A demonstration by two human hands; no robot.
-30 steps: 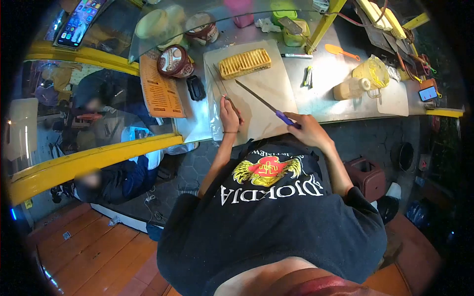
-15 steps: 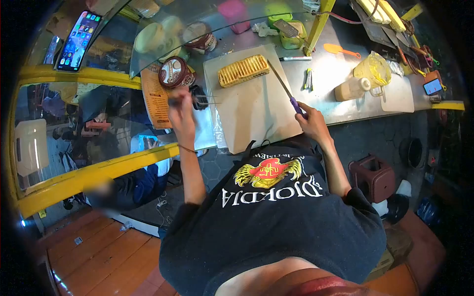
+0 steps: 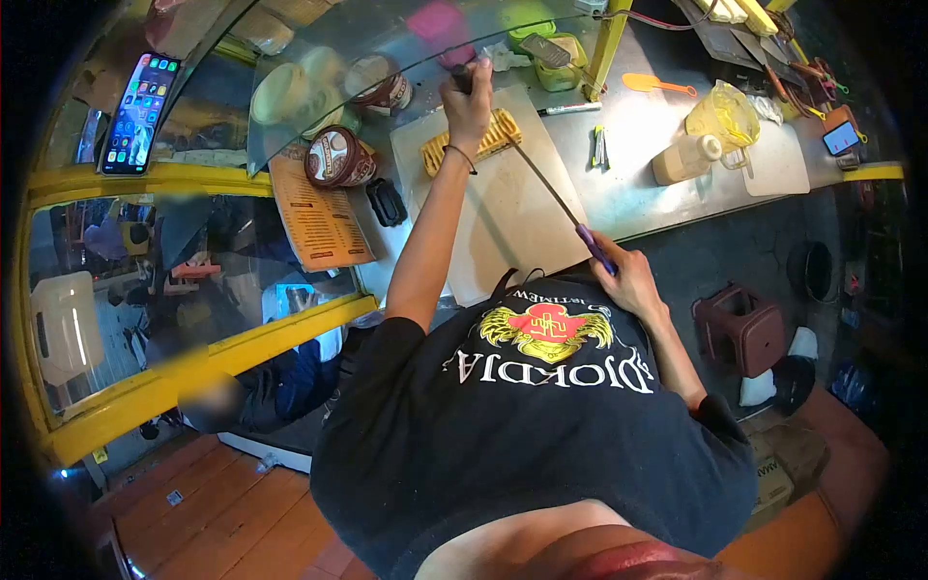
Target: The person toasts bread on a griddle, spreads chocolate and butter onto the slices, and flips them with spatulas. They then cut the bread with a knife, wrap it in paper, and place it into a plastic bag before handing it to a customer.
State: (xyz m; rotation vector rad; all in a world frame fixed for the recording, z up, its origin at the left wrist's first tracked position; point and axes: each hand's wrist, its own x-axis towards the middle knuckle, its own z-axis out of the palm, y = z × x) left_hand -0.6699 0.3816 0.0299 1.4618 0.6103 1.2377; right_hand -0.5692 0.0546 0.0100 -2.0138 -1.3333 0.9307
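Observation:
A grilled, ridged toast (image 3: 505, 128) lies on the pale cutting board (image 3: 503, 232). My left hand (image 3: 468, 114) is closed over the toast's left part, gripping a fork by its dark handle (image 3: 463, 79); the hand hides the tines. In my right hand (image 3: 626, 274), at the board's right front, is a long knife (image 3: 551, 188) held by its purple handle. The blade slants up and left, its tip at the toast's right part. Left of the board sits a small black tray (image 3: 387, 202).
Brown-lidded tubs (image 3: 338, 157) and a printed menu (image 3: 314, 217) are on the left. A marker (image 3: 568, 109), orange spatula (image 3: 657, 85), squeeze bottle (image 3: 688, 159) and yellow-smeared pitcher (image 3: 725, 126) stand right. A glass pane (image 3: 425, 58) overhangs the back. Another person (image 3: 280, 382) is at lower left.
My left hand has moved up and right with the fork, from beside the black tray to over the toast. The knife has shifted slightly, its tip now at the toast's right part.

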